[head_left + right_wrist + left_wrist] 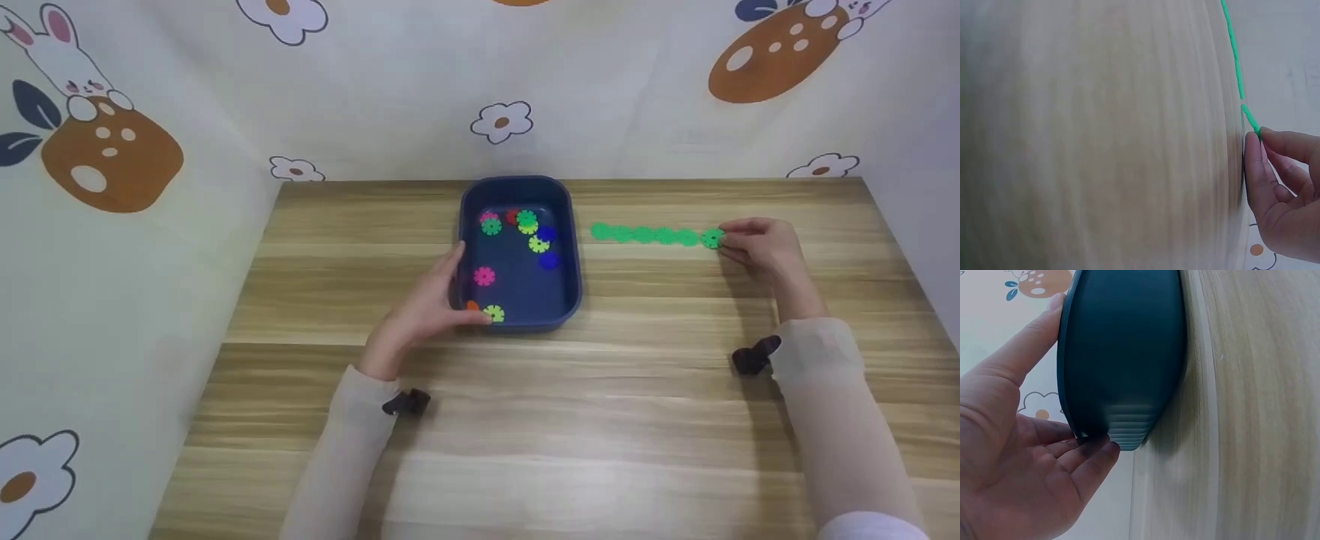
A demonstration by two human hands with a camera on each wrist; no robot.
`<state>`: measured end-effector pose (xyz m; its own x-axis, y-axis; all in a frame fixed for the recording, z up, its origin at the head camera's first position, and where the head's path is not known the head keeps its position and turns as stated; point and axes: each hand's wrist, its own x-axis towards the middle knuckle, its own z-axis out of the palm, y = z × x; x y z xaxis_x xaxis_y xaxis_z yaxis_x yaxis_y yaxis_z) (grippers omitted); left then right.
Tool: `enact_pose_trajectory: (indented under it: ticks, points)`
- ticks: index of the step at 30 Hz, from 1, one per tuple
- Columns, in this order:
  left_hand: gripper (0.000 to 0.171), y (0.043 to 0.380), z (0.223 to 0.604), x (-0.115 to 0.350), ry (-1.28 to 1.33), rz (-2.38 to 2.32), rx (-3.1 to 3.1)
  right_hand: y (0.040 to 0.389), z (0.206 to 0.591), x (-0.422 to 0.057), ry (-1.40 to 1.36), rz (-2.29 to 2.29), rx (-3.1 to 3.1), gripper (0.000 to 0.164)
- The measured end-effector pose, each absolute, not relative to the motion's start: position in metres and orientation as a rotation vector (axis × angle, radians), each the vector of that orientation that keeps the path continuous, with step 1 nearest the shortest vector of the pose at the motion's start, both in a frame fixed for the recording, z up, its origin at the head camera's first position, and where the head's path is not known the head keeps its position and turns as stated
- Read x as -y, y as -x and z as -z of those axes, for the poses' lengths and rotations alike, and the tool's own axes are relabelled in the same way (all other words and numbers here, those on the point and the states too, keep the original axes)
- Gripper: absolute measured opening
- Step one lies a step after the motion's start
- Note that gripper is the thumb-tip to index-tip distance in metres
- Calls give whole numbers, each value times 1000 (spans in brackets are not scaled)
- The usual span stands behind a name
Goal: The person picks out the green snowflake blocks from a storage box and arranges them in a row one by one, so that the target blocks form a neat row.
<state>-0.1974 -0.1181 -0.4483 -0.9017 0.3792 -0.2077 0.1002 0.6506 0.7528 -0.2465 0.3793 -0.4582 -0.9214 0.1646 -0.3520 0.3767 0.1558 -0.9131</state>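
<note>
A dark blue tray (516, 327) holds notched plastic snowflake discs in several colours. My left hand (421, 309) grips its near left corner, thumb at the near rim and fingers along the left side; in the left wrist view the fingers (1092, 473) bend against the tray's outer wall (1123, 343). Right of the tray lies a straight row of green snowflake discs (645, 235). At the row's right end my right hand (769, 247) pinches one green snowflake disc (712, 238) between thumb and fingertips. In the right wrist view that disc (1249, 118) tilts, with a small gap to the row.
Inside the tray, a pink disc (484, 277), a yellow disc (538, 244) and a blue disc (549, 261) lie among others. The wooden tabletop (585, 420) meets a patterned cloth backdrop (405, 97) behind and at the left.
</note>
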Motion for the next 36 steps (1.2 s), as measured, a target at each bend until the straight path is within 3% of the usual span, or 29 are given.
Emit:
enact_pose_trajectory:
  ticks: [10,19,28,36]
  points:
    - [120,197,450,118,-402,-1110,-2537,246,458,-377,-526,1714,-2376,17]
    - [121,197,449,119,-383,-1127,-2525,247,455,-375,-532,1578,-2465,37]
    - [119,196,448,118,-396,-1110,-2538,244,450,-374,-522,1750,-2403,23]
    - [119,195,448,119,-375,-1118,-2528,246,446,-370,-513,1707,-2452,21]
